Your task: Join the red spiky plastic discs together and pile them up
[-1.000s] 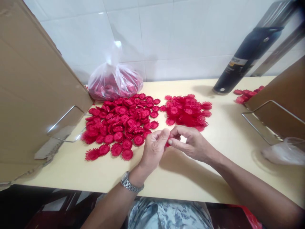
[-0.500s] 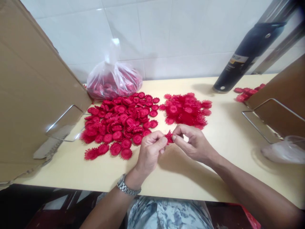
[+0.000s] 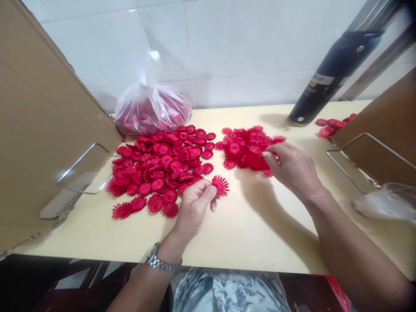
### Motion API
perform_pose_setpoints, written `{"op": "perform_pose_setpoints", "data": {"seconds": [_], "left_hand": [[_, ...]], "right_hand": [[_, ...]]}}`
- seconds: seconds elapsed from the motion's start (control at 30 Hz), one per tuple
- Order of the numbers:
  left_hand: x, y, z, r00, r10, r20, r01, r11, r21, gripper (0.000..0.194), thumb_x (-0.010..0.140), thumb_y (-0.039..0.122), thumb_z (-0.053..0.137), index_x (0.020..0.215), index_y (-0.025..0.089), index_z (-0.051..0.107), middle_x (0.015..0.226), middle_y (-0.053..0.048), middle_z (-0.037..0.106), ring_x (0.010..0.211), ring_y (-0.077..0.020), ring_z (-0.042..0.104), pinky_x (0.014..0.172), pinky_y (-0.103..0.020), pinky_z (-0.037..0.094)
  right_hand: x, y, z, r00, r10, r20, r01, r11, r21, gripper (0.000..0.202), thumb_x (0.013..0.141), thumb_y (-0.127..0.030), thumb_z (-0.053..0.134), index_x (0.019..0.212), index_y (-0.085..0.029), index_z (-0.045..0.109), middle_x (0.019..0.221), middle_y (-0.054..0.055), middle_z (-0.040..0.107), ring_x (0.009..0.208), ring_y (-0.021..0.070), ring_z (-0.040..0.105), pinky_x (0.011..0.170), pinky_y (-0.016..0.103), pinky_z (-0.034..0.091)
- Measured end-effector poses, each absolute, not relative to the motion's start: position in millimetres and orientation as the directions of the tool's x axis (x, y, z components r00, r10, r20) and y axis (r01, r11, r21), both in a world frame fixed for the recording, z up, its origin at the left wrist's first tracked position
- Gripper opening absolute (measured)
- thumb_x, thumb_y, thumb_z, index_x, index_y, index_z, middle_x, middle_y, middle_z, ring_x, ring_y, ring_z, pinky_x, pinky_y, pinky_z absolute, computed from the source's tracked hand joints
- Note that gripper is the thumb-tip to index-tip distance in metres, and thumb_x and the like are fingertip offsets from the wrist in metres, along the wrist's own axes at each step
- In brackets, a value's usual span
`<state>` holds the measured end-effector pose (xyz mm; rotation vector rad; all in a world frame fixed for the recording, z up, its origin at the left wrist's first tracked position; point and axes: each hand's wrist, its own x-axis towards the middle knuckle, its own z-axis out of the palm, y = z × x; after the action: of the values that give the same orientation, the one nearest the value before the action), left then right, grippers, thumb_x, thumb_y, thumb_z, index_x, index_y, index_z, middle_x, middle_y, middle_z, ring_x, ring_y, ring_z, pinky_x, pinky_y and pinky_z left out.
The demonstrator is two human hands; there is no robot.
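Note:
Between thumb and forefinger, my left hand [image 3: 195, 207] pinches a red petalled flower piece [image 3: 221, 186], its pointed petals fanned toward the right. My right hand [image 3: 294, 171] is over the right edge of a pile of flat red flower pieces [image 3: 242, 149]. Its thumb and forefinger come together there, and whatever lies between the tips is hidden against the red. Left of my hands spreads a larger heap of red flower pieces [image 3: 162, 162] with curled petals.
A tied clear bag of red pieces [image 3: 152, 110] leans by the tiled wall. Cardboard boxes [image 3: 42, 130] stand at both sides, with wire frames [image 3: 346, 167] beside them. A dark bottle [image 3: 331, 82], more red pieces [image 3: 334, 125] and a crumpled plastic bag [image 3: 385, 203] are at the right.
My right hand has let go of the flower piece and moved away right to the flat pile. My left hand keeps the flower piece, now fully in sight, and has shifted slightly left.

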<state>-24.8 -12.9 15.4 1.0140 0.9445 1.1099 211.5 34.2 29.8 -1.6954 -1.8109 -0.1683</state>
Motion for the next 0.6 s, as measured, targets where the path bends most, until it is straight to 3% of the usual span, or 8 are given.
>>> {"op": "perform_pose_setpoints", "data": {"seconds": [0.03, 0.1, 0.2, 0.27, 0.33, 0.4, 0.6], "left_hand": [[-23, -12, 15, 0.212, 0.974, -0.081, -0.222, 0.128, 0.967, 0.022, 0.080, 0.032, 0.060, 0.065, 0.017, 0.053, 0.055, 0.003, 0.048, 0.051, -0.0081, 0.043, 0.052, -0.022, 0.032], [-19, -11, 14, 0.233, 0.971, -0.051, -0.174, 0.093, 0.980, 0.023, 0.082, 0.033, 0.056, 0.066, 0.017, 0.053, 0.056, 0.003, 0.047, 0.053, -0.0086, 0.043, 0.054, -0.023, 0.033], [-13, -12, 19, 0.272, 0.962, -0.009, -0.089, 0.035, 0.995, 0.027, 0.085, 0.036, 0.052, 0.066, 0.017, 0.052, 0.056, 0.003, 0.047, 0.054, -0.0094, 0.043, 0.055, -0.023, 0.032], [-9, -13, 23, 0.307, 0.952, 0.010, -0.014, -0.006, 1.000, 0.030, 0.087, 0.038, 0.047, 0.066, 0.017, 0.052, 0.057, 0.002, 0.046, 0.054, -0.0101, 0.042, 0.054, -0.023, 0.032], [-7, -13, 26, 0.322, 0.946, 0.040, 0.062, -0.063, 0.996, 0.031, 0.088, 0.037, 0.045, 0.065, 0.017, 0.052, 0.058, 0.002, 0.045, 0.055, -0.0106, 0.042, 0.054, -0.023, 0.032], [-6, -14, 28, 0.305, 0.949, 0.075, 0.126, -0.118, 0.985, 0.031, 0.088, 0.035, 0.044, 0.064, 0.017, 0.052, 0.060, 0.001, 0.045, 0.057, -0.0106, 0.042, 0.055, -0.023, 0.032], [-4, -11, 25, 0.223, 0.971, 0.086, 0.177, -0.127, 0.976, 0.029, 0.087, 0.031, 0.045, 0.062, 0.018, 0.048, 0.056, 0.003, 0.042, 0.054, -0.0097, 0.040, 0.053, -0.022, 0.032]], "right_hand": [[212, 34, 30, 0.024, 0.836, 0.549, 0.941, 0.166, -0.294, 0.014, 0.081, -0.028, 0.051, 0.077, -0.019, 0.061, 0.075, 0.007, 0.060, 0.068, 0.0210, 0.055, 0.057, 0.031, 0.040], [206, 30, 32, 0.018, 0.800, 0.600, 0.908, 0.238, -0.345, 0.019, 0.083, -0.031, 0.052, 0.091, -0.019, 0.064, 0.084, 0.009, 0.062, 0.075, 0.0223, 0.057, 0.062, 0.033, 0.044], [187, 18, 37, -0.110, 0.868, 0.484, 0.633, 0.437, -0.639, 0.025, 0.082, -0.035, 0.058, 0.100, -0.019, 0.062, 0.089, 0.008, 0.062, 0.077, 0.0185, 0.057, 0.066, 0.031, 0.047], [174, 12, 38, -0.320, 0.910, 0.264, 0.329, 0.368, -0.870, 0.029, 0.078, -0.038, 0.064, 0.100, -0.019, 0.061, 0.087, 0.005, 0.063, 0.074, 0.0157, 0.058, 0.065, 0.030, 0.049], [165, 8, 35, -0.475, 0.876, 0.083, 0.112, 0.153, -0.982, 0.030, 0.075, -0.039, 0.068, 0.094, -0.018, 0.060, 0.078, 0.003, 0.063, 0.068, 0.0135, 0.058, 0.062, 0.028, 0.049], [161, 7, 29, -0.476, 0.879, 0.019, 0.026, 0.036, -0.999, 0.025, 0.073, -0.037, 0.069, 0.084, -0.016, 0.060, 0.069, 0.000, 0.061, 0.063, 0.0120, 0.056, 0.059, 0.027, 0.047], [161, 8, 20, -0.287, 0.957, 0.029, 0.057, 0.047, -0.997, 0.016, 0.071, -0.029, 0.068, 0.072, -0.015, 0.060, 0.066, 0.001, 0.061, 0.062, 0.0134, 0.056, 0.060, 0.028, 0.045]]}}
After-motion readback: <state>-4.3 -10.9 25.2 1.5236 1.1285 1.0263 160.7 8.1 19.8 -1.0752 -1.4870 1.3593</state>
